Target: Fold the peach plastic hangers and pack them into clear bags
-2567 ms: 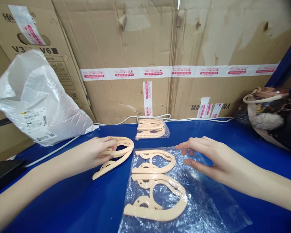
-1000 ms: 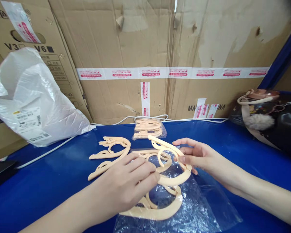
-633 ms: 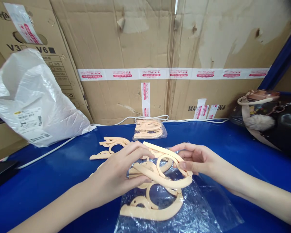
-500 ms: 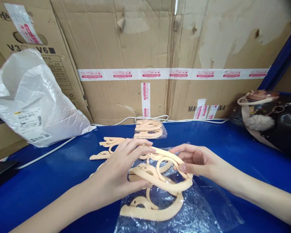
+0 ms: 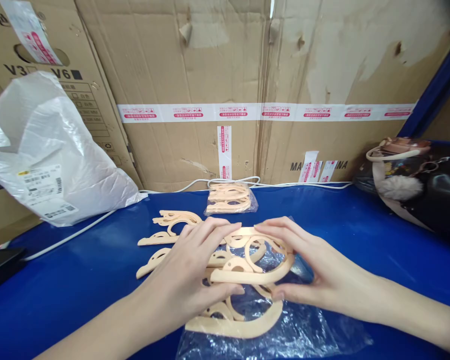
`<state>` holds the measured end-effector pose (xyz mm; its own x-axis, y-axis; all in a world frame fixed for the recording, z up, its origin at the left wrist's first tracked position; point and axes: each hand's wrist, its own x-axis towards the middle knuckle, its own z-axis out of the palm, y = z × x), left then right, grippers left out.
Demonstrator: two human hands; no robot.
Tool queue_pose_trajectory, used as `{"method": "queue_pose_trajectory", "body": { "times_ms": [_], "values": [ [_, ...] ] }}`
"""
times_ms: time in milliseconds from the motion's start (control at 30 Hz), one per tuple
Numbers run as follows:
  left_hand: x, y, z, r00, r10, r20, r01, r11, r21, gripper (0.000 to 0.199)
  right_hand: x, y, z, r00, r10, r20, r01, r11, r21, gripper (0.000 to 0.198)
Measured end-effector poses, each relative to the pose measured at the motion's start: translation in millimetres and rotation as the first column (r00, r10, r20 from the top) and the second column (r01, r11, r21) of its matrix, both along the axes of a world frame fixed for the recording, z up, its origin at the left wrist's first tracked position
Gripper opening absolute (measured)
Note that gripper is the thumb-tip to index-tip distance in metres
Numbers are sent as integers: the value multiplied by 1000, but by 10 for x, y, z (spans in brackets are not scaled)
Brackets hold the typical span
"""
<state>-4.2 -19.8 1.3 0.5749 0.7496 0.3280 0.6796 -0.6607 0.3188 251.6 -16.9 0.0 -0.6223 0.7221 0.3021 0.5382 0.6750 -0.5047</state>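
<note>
Between my hands is a beige folding clothes hanger [image 5: 255,276], folded into a flat curved shape and lying about level. My left hand [image 5: 198,260] is closed round its left end, fingers on the far edge and thumb on the near side. My right hand [image 5: 303,260] clasps the rounded right end in the same way, fingertips on top and thumb below. Beneath it, another folded hanger [image 5: 243,330] lies on a clear plastic bag [image 5: 311,330]. More beige hangers [image 5: 157,239] lie behind and left of my left hand, which hides part of them.
A clear-wrapped pack of hangers [image 5: 230,205] lies at the back of the blue table [image 5: 97,280]. A white parcel bag [image 5: 56,150] leans on cardboard [image 5: 191,65] at left. A black bag [image 5: 442,185] stands right. A white cable [image 5: 71,235] crosses the back and left.
My right hand has shifted from the hanger's inner curve to clasp its right end from outside. The hanger has turned from slanted to nearly level.
</note>
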Motion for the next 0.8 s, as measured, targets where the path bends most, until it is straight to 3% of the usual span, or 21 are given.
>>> {"method": "queue_pose_trajectory", "body": {
  "times_ms": [100,200,500,667,733,800],
  "values": [
    [40,-41,-34,1000,-15,-3,15,1000,-1,69,-10,-25,-34,987,13,162,-42,983,179,65],
    [59,-61,-41,999,-32,29,32,999,-10,71,-17,-28,-50,979,36,199,-88,962,259,55],
    [98,-64,16,987,-101,128,119,982,-143,69,-30,-22,-29,988,132,79,-146,968,205,50],
    [106,-58,-43,946,-78,316,146,969,-200,64,-40,-32,-42,989,143,25,-145,974,174,41],
    [100,-41,-63,914,-22,404,152,944,-292,63,-46,-33,-49,989,146,18,-147,972,182,41],
    [103,-27,-50,855,71,514,196,873,-447,61,-49,-35,-49,988,156,11,-154,964,217,42]
  ]
}}
